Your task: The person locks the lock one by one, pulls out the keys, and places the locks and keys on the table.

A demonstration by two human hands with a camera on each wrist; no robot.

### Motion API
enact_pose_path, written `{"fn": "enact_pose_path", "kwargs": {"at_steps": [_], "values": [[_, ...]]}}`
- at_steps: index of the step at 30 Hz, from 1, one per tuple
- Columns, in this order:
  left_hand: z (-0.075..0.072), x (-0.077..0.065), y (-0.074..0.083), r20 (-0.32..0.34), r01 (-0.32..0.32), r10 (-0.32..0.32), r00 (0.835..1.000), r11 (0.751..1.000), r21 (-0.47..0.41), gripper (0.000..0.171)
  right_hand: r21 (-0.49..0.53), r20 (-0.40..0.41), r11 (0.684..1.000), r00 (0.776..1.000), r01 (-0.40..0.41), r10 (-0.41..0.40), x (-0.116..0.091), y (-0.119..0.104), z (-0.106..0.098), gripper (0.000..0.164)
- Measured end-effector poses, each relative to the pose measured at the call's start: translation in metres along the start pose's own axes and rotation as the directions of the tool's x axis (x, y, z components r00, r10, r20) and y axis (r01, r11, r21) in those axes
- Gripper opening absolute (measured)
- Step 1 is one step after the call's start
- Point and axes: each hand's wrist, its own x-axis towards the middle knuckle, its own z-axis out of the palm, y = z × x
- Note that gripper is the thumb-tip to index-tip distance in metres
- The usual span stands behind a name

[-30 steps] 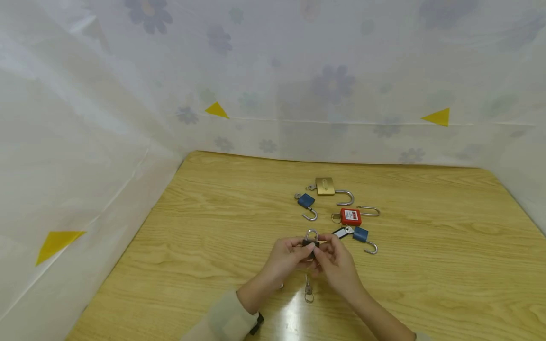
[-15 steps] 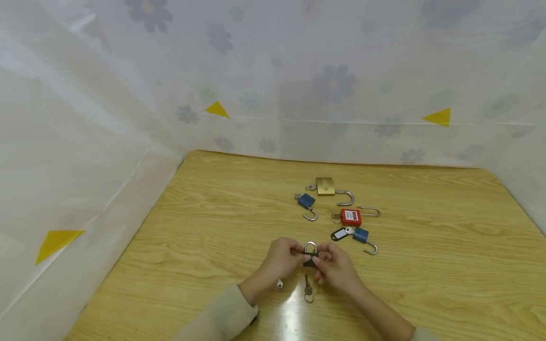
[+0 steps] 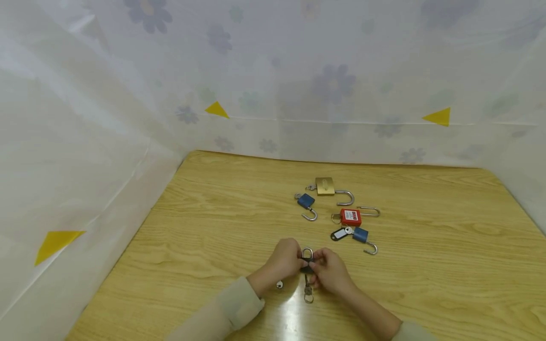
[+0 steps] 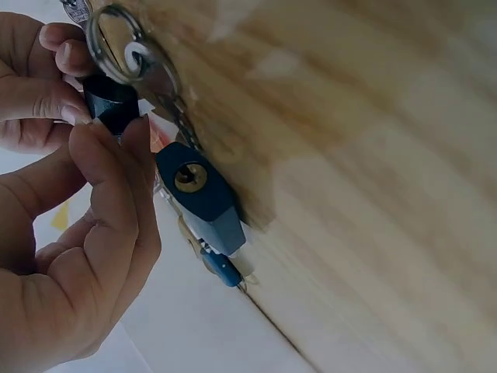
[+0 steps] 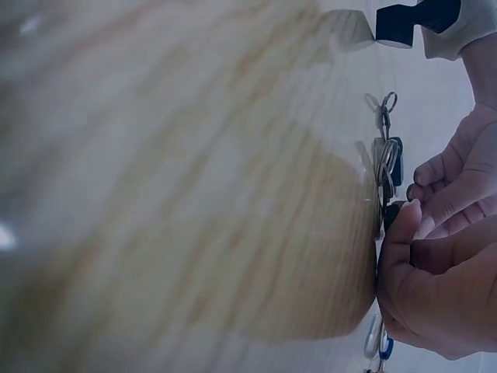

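My left hand (image 3: 283,260) and right hand (image 3: 332,272) pinch a small black padlock (image 3: 306,266) between thumbs and fingers. Its silver shackle stands up on the far side, both legs in the body. Close by on the near side lies a key (image 3: 308,287) with a ring. Part of another key (image 3: 279,284) shows beside the left wrist. The left wrist view has both hands' fingertips on the black padlock (image 4: 112,102); a blue padlock (image 4: 194,183), its keyhole facing the camera, lies beyond. In the right wrist view the right hand (image 5: 439,284) covers most of the black padlock.
Farther back on the wooden table (image 3: 426,265) lie a brass padlock (image 3: 325,186), two blue padlocks (image 3: 305,201) and a red padlock (image 3: 351,217), all with shackles swung out. A black key tag (image 3: 340,234) lies beside the right-hand blue one. White flowered sheeting (image 3: 273,71) surrounds the table.
Both hands have moved toward me and slightly left with the black padlock. The key tag and the key beside the left wrist show more fully than one second ago.
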Motion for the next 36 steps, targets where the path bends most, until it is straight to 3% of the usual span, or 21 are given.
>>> {"fn": "enact_pose_path", "kwargs": {"at_steps": [8,12,15,20,23,27,30,32,36], "values": [[0.000,0.001,0.001,-0.017,-0.001,0.002,1.000,0.998,0.056,0.029,-0.083,-0.026,0.996,0.999,0.038,-0.040,-0.002,-0.003,0.004,0.007],[0.001,0.001,0.001,-0.032,-0.019,0.022,0.999,0.995,0.099,0.031,-0.169,-0.026,0.980,0.994,0.101,-0.107,-0.004,-0.005,0.005,0.006],[0.001,0.000,0.002,-0.043,-0.044,0.050,0.998,0.989,0.142,0.041,-0.239,-0.034,0.961,0.988,0.138,-0.150,-0.004,-0.006,0.006,0.004],[0.001,0.000,0.003,-0.035,-0.058,0.065,0.997,0.982,0.178,0.057,-0.272,-0.029,0.953,0.988,0.137,-0.150,-0.005,-0.009,0.005,0.005],[0.001,0.000,0.003,-0.018,-0.057,0.061,0.998,0.982,0.180,0.058,-0.349,-0.021,0.921,0.981,0.175,-0.194,-0.005,-0.009,0.002,0.006],[0.000,0.002,0.004,0.025,-0.045,0.041,0.999,0.982,0.183,0.043,-0.449,-0.009,0.869,0.972,0.207,-0.237,-0.004,-0.008,-0.005,0.007],[0.000,0.004,0.007,0.051,-0.039,0.028,0.998,0.975,0.219,0.029,-0.443,-0.004,0.875,0.976,0.193,-0.217,-0.004,-0.009,-0.015,0.016],[-0.001,0.005,0.010,0.062,-0.030,0.015,0.998,0.971,0.237,0.026,-0.405,-0.005,0.897,0.981,0.176,-0.195,-0.004,-0.010,-0.023,0.024],[-0.005,0.009,0.019,0.052,-0.066,0.054,0.997,0.960,0.271,0.017,-0.274,-0.053,0.956,0.991,0.104,-0.123,-0.003,-0.013,-0.041,0.033]]}}
